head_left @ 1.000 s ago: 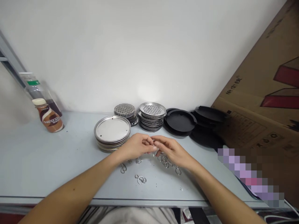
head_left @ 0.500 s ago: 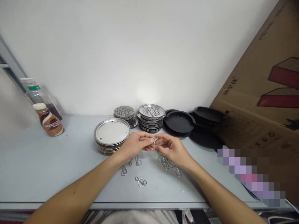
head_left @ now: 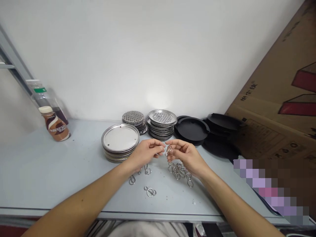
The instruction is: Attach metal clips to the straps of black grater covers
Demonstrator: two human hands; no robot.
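Note:
A small metal wire ring clip (head_left: 168,151) is held between the thumb and fingers of my right hand (head_left: 185,154). Just to its left, my left hand (head_left: 150,150) has bent fingers apart from the thumb, and I see nothing between them. Below my right hand lies a pile of wire ring clips (head_left: 181,171). Several separate ones rest under and in front of my left hand, among them a ring clip (head_left: 150,192) nearest the table edge. A stack of round metal plates (head_left: 120,138) stands beside my left hand, partly covered by it.
Behind my hands stand a stack of perforated discs (head_left: 133,117), a stack of perforated metal plates (head_left: 162,117) and black round trays (head_left: 192,129). A coffee bottle (head_left: 56,126) and a clear bottle (head_left: 41,97) are at left. A large cardboard box (head_left: 266,108) leans at right.
My hands have come apart from each other; the ring clip between them is now in my right hand only. The view has shifted slightly.

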